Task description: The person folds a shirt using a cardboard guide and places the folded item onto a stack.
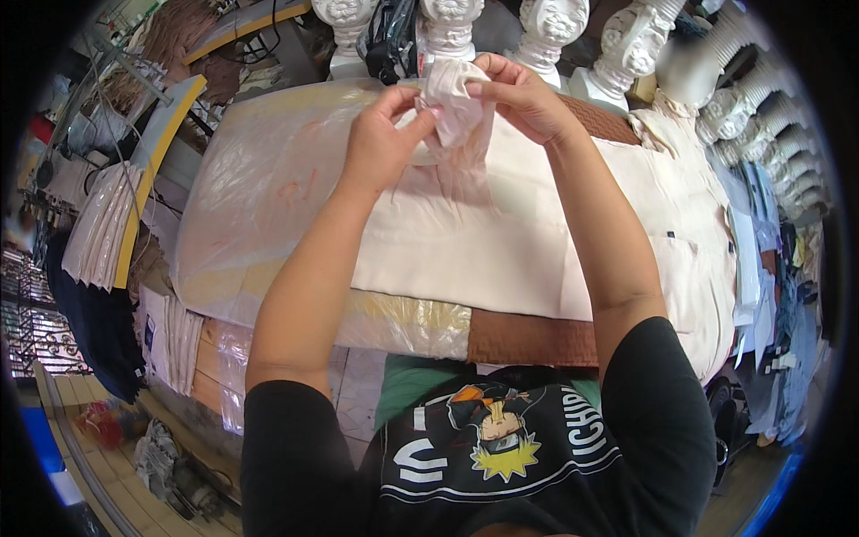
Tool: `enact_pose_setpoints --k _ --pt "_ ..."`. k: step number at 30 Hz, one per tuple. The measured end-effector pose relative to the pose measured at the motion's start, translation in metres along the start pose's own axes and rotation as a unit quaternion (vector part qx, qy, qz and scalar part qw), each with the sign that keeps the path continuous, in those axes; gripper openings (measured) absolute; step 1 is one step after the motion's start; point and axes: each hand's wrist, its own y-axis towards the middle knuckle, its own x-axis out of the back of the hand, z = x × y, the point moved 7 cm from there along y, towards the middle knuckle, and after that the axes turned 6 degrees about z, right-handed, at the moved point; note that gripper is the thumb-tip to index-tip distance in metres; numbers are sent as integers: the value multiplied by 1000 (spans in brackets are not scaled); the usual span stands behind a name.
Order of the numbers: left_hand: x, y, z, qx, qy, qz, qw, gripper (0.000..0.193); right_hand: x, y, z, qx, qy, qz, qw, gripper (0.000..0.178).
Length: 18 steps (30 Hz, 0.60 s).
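Observation:
A pale pink garment [465,242] lies spread across the padded table, its right part reaching over the table's right end. At the far side, a gathered end of its cloth is lifted between my two hands. My left hand [385,139] pinches this bunched cloth from the left, thumb against the fingers. From the right, my right hand [523,98] grips the same cloth between thumb and fingers near its upper edge. Whether the gathered end is a sleeve or another part, I cannot tell.
Clear plastic sheeting [259,188] covers the table's left part, and brown quilted cloth [528,338] shows at its front edge. White carved balusters [548,40] stand along the back. A yellow-edged board [170,161] and folded pale garments [103,224] are at left. Clothes [769,268] hang at right.

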Motion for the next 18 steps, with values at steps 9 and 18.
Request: enact_pose_setpoints --k 9,18 --pt "-17 8 -29 -35 187 85 978 24 -6 -50 52 -54 -335 -263 903 45" --pt "-28 14 -49 -28 221 114 968 21 -12 -57 39 -133 -462 -134 866 26"
